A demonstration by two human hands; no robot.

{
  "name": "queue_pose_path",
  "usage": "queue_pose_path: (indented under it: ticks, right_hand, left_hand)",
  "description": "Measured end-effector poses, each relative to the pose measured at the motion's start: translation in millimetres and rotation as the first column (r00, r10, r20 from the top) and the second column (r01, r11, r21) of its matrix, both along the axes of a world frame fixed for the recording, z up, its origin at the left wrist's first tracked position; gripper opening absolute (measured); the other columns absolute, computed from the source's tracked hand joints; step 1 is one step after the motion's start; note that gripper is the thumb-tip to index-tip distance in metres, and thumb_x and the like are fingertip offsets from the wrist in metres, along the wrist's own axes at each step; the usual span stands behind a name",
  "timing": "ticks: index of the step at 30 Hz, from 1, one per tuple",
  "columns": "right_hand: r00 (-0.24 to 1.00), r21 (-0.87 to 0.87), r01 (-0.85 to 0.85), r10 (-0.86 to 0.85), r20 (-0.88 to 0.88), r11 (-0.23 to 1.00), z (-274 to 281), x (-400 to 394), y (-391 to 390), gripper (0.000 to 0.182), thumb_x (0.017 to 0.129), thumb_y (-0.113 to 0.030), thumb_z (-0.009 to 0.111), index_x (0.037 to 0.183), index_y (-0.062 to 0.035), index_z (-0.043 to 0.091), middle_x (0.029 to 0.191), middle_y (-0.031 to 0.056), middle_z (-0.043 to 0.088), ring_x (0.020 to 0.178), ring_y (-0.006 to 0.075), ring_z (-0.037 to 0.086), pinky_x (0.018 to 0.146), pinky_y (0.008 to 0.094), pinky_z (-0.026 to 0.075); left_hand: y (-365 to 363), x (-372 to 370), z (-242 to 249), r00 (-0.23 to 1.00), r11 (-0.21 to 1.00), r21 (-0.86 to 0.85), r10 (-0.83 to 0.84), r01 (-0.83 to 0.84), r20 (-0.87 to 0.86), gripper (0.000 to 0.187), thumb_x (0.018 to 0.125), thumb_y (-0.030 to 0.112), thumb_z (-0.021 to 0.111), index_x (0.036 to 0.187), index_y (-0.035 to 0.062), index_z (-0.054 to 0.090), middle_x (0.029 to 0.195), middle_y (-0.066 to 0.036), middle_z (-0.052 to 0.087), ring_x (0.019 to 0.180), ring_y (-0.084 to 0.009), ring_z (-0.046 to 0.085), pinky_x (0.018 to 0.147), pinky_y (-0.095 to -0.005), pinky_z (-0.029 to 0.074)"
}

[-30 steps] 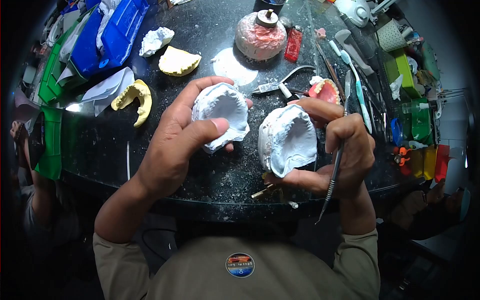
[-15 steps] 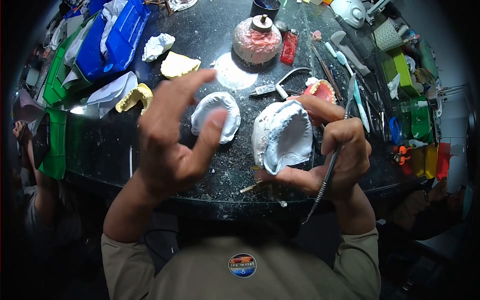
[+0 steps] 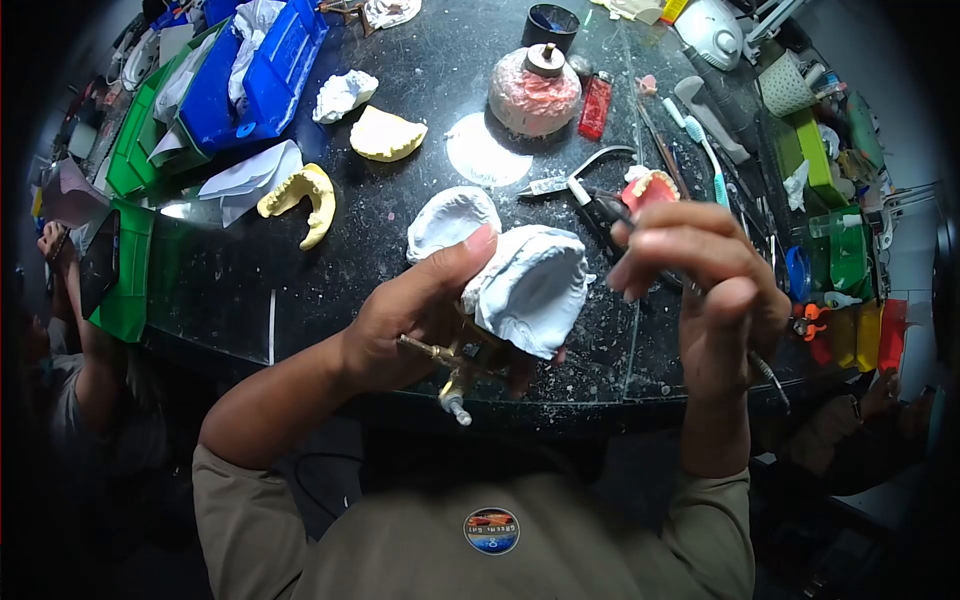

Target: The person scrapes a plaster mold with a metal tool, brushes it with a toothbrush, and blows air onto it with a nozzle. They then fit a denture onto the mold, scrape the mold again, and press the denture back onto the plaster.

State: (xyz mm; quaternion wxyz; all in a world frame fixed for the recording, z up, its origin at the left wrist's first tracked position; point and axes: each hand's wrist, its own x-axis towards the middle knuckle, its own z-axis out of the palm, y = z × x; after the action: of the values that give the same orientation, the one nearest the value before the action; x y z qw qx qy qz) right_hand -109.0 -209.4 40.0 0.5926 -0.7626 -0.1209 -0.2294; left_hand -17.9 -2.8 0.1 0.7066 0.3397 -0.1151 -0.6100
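My left hand [image 3: 420, 305] is closed round a white plaster cast [image 3: 533, 290] mounted on a brass frame [image 3: 455, 375], its thumb on the upper left side. Just behind the thumb lies a second round white plaster piece [image 3: 447, 222]. To the right of the cast my right hand [image 3: 715, 280] is raised off it, fingers bent round a thin metal tool [image 3: 768, 378]. The tool's tail end sticks out below the hand; its front end is dark and blurred near the fingertips. A red base with teeth [image 3: 652, 187] lies just behind the right hand.
Yellow casts [image 3: 388, 135] and papers [image 3: 250, 180] lie at the left, near blue [image 3: 275, 75] and green bins [image 3: 128, 270]. A lamp-like pot [image 3: 535, 95] and a red lighter [image 3: 595, 107] stand behind. Toothbrushes and tools crowd the right. Another person's arm [image 3: 85, 300] shows at far left.
The cast has passed from my right hand to my left hand, which has closed on it. My right hand has moved away to the right with the tool. The view has shifted slightly.
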Motion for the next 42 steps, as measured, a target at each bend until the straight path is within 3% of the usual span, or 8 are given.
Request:
queue_pose_path:
  ticks: [2, 7, 13, 18, 22, 28, 32, 42]
  right_hand:
    - [0.997, -0.046, -0.079, 0.078, -0.024, 0.996, 5, -3, -1, 0.021, 0.089, -0.017, 0.066, 0.096, 0.0030, 0.066, 0.094, 0.0188, 0.065, 0.073, 0.0203, 0.066, 0.063, 0.0290, 0.055]
    - [0.971, -0.067, -0.238, 0.237, -0.012, 0.969, 3, -1, -9, 0.018, 0.079, 0.002, 0.072, 0.096, 0.0025, 0.064, 0.094, 0.0210, 0.065, 0.072, 0.0215, 0.068, 0.065, 0.0294, 0.057]
    - [0.932, -0.199, -0.356, 0.331, -0.148, 0.913, 21, 1, -20, 0.015, 0.076, 0.002, 0.074, 0.090, 0.0008, 0.070, 0.093, 0.0200, 0.066, 0.082, 0.0265, 0.070, 0.074, 0.0346, 0.059]
    - [0.952, -0.078, -0.303, 0.300, -0.057, 0.950, 5, 3, -12, 0.016, 0.074, -0.005, 0.076, 0.087, 0.0025, 0.070, 0.087, 0.0203, 0.067, 0.083, 0.0311, 0.070, 0.076, 0.0399, 0.059]
    - [0.951, -0.024, -0.302, 0.299, -0.076, 0.953, 4, 2, -10, 0.017, 0.075, -0.006, 0.077, 0.086, 0.0036, 0.069, 0.085, 0.0208, 0.067, 0.082, 0.0324, 0.070, 0.075, 0.0421, 0.060]
    - [0.947, -0.051, -0.314, 0.310, -0.080, 0.948, 2, 2, -9, 0.012, 0.077, -0.005, 0.074, 0.085, 0.0030, 0.069, 0.084, 0.0200, 0.067, 0.079, 0.0314, 0.071, 0.071, 0.0389, 0.061]
    - [0.970, -0.092, -0.241, 0.236, -0.066, 0.966, -1, -2, -5, 0.012, 0.073, 0.000, 0.074, 0.085, -0.0015, 0.072, 0.084, 0.0135, 0.069, 0.074, 0.0202, 0.070, 0.063, 0.0282, 0.057]
    - [0.980, -0.242, -0.182, 0.197, 0.038, 0.953, -3, -2, -2, 0.012, 0.080, -0.009, 0.073, 0.085, 0.0006, 0.068, 0.086, 0.0190, 0.068, 0.077, 0.0280, 0.071, 0.068, 0.0362, 0.062]
  left_hand:
    - [2, 0, 2, 0.997, 0.997, 0.071, -0.031, 0.036, -0.067, 0.068, 0.094, 0.054, 0.033, 0.131, -0.0006, 0.046, 0.108, -0.023, 0.061, 0.091, -0.0356, 0.065, 0.066, -0.0433, 0.056]
    - [6, 2, 9, 0.974, 0.996, 0.054, -0.059, 0.073, -0.219, 0.053, 0.097, 0.041, 0.032, 0.121, -0.0013, 0.053, 0.097, -0.023, 0.064, 0.079, -0.0323, 0.065, 0.063, -0.0425, 0.055]
    - [8, 6, -5, 0.953, 0.978, 0.018, -0.198, 0.208, -0.230, 0.052, 0.094, 0.038, 0.034, 0.113, -0.0056, 0.056, 0.087, -0.027, 0.064, 0.070, -0.0349, 0.065, 0.060, -0.0418, 0.054]
    - [7, 7, 0, 0.955, 0.961, 0.030, -0.271, 0.277, -0.118, 0.060, 0.088, 0.042, 0.037, 0.115, -0.0105, 0.052, 0.089, -0.028, 0.063, 0.072, -0.0351, 0.065, 0.054, -0.0393, 0.054]
    - [8, 4, 0, 0.944, 0.965, 0.017, -0.254, 0.263, -0.212, 0.052, 0.095, 0.036, 0.033, 0.108, -0.0080, 0.058, 0.083, -0.025, 0.064, 0.062, -0.0302, 0.064, 0.055, -0.0373, 0.053]
    - [9, 5, 3, 0.938, 0.953, 0.007, -0.296, 0.303, -0.181, 0.055, 0.095, 0.037, 0.030, 0.105, -0.0100, 0.058, 0.080, -0.025, 0.063, 0.058, -0.0302, 0.063, 0.054, -0.0362, 0.053]
    - [10, 6, 2, 0.941, 0.949, 0.031, -0.307, 0.314, -0.144, 0.057, 0.096, 0.037, 0.029, 0.103, -0.0110, 0.058, 0.079, -0.025, 0.062, 0.057, -0.0310, 0.063, 0.054, -0.0365, 0.053]
    - [10, 6, -5, 0.920, 0.966, 0.033, -0.235, 0.258, -0.314, 0.056, 0.096, 0.038, 0.031, 0.103, -0.0107, 0.058, 0.081, -0.024, 0.063, 0.058, -0.0325, 0.064, 0.055, -0.0388, 0.055]
